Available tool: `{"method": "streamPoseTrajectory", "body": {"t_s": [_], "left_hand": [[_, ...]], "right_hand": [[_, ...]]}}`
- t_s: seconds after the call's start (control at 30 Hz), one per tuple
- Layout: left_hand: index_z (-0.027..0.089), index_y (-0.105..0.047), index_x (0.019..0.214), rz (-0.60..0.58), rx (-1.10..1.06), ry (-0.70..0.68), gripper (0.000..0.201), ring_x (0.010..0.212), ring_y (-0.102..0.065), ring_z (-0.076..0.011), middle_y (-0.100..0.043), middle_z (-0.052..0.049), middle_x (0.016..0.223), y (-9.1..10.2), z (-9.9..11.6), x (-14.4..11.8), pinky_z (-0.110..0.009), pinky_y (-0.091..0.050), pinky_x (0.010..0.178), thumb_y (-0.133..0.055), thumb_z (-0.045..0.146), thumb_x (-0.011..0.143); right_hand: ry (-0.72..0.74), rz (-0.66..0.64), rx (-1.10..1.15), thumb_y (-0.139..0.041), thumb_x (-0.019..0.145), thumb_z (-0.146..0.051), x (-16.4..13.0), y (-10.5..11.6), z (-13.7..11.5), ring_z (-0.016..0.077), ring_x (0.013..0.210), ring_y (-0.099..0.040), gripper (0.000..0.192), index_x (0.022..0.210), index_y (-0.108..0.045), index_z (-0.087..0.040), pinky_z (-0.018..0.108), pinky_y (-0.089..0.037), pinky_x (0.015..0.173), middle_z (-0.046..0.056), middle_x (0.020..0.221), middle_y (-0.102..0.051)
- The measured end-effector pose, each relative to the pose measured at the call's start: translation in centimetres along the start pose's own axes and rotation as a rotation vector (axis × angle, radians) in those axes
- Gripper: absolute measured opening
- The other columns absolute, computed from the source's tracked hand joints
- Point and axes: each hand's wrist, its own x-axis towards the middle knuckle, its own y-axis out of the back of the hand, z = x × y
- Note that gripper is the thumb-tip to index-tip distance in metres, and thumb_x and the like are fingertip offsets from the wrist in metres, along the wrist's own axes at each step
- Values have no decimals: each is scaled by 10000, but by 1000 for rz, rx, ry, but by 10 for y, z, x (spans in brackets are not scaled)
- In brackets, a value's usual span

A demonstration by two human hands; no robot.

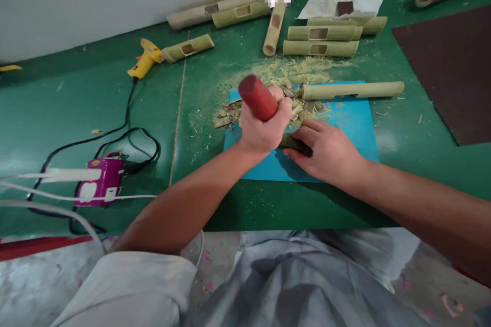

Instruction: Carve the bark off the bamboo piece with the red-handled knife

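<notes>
In the head view my left hand (264, 130) is wrapped round a thick red cylindrical handle (257, 96) that tilts up and to the left. The working end of that tool is hidden by the hand. My right hand (332, 153) grips a dark greenish bamboo piece (289, 142) by its right end, with thumb and fingers round it. Part of the piece lies behind my left hand. Below both hands is a blue mat (264, 171). Bamboo chips (307, 108) and shavings are heaped just beyond them, beside a notched pale bamboo tube (368, 90).
Several notched bamboo tubes (320, 49) lie at the back of the green table (215, 204). To the left are a yellow glue gun (146, 60), its black cord and a purple power box (97, 184). A dark brown sheet (456, 71) lies at right.
</notes>
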Motion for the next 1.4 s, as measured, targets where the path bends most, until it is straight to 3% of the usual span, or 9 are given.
{"method": "streamPoseTrajectory", "body": {"t_s": [0.13, 0.3, 0.53, 0.97, 1.07, 1.17, 1.27, 1.4], "left_hand": [[202, -415, 455, 78, -110, 184, 448, 412, -369, -64, -381, 59, 413, -4, 4, 4, -241, -320, 438, -716, 251, 783], [198, -484, 506, 205, -134, 123, 427, 467, -448, -65, -486, 50, 472, -7, -2, 9, -234, -426, 527, -720, 306, 846], [203, -541, 571, 114, -66, 90, 480, 526, -504, -86, -540, 35, 551, -5, -3, 6, -264, -457, 562, -773, 517, 849], [186, -468, 510, 23, -57, 34, 514, 523, -445, -75, -476, 38, 527, -6, 9, 4, -259, -432, 574, -769, 403, 866], [191, -422, 476, -23, -101, 131, 533, 442, -373, -63, -402, 55, 450, -4, 10, 1, -257, -361, 482, -768, 352, 849], [198, -426, 485, 51, -158, 160, 520, 404, -360, -55, -385, 65, 426, -3, 5, 0, -259, -330, 445, -744, 356, 865], [203, -475, 545, 147, -184, 97, 482, 445, -439, -61, -459, 61, 471, -4, -2, 2, -251, -403, 498, -732, 417, 892], [199, -524, 581, 135, -169, 99, 443, 485, -497, -65, -537, 54, 515, -6, -2, 5, -244, -453, 547, -763, 435, 870]], "right_hand": [[-10, -7, -14, -629, 908, -321, 0, -1, 1, 227, 802, -581, 183, 858, -694, -157, 348, -452, 717, 96, 851, -640], [-34, -13, -65, -612, 919, -322, 2, 2, -2, 232, 808, -594, 213, 881, -709, -136, 350, -462, 728, 108, 864, -649], [-30, -13, -58, -625, 899, -320, 1, 4, -3, 215, 782, -567, 176, 865, -687, -159, 333, -439, 702, 88, 843, -633], [44, -8, -21, -626, 922, -305, 0, 1, -1, 223, 806, -579, 184, 864, -692, -143, 343, -449, 716, 99, 848, -640], [47, -7, -7, -618, 929, -320, 0, 0, 0, 218, 784, -568, 196, 850, -687, -154, 341, -443, 702, 92, 834, -637], [31, -8, -31, -622, 925, -328, 1, 1, 0, 215, 777, -568, 203, 853, -697, -154, 336, -440, 690, 93, 839, -647], [26, -3, -75, -627, 918, -315, 1, 2, -2, 227, 804, -592, 200, 870, -712, -140, 340, -453, 707, 105, 857, -664], [16, 2, -116, -630, 909, -308, 1, 2, -4, 236, 815, -611, 204, 887, -722, -127, 344, -463, 719, 105, 859, -670]]}}
